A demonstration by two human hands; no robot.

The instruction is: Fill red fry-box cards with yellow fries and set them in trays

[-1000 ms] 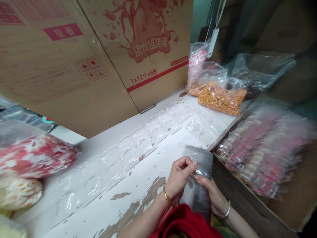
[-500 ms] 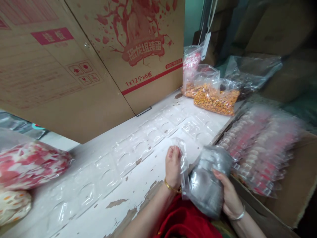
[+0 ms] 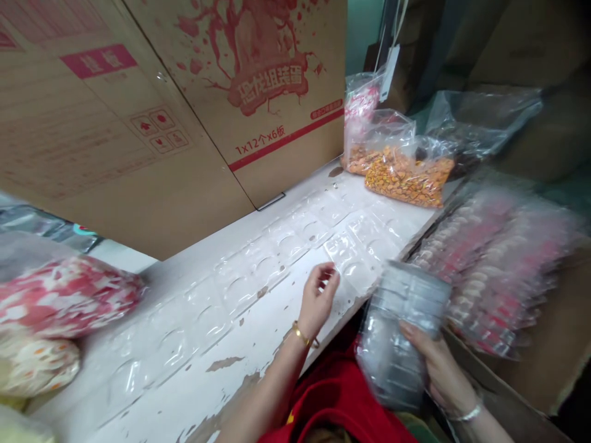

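My right hand [image 3: 441, 363] grips a stack of clear plastic blister trays [image 3: 399, 332] over the table's near edge, thumb on top. Seen edge-on and layered, the stack looks grey. Over the white table [image 3: 272, 320], my left hand [image 3: 318, 292] is empty, its fingers loosely curled and apart from the thumb. Just beyond its fingertips lies a single clear blister tray [image 3: 351, 264] with round hollows. More clear trays [image 3: 207, 314] lie flat in a long row from the lower left towards the back right.
A large printed cardboard box [image 3: 258, 135] stands along the table's far side. Bags of orange and yellow pieces [image 3: 406, 178] sit at the back right. To the right, an open carton [image 3: 563, 320] holds rows of packed trays [image 3: 498, 271]. A bag of red-and-white pieces [image 3: 69, 295] lies left.
My left hand has let go of a clear tray, which now lies on the table near the row. The stack in my right hand has shifted slightly right.
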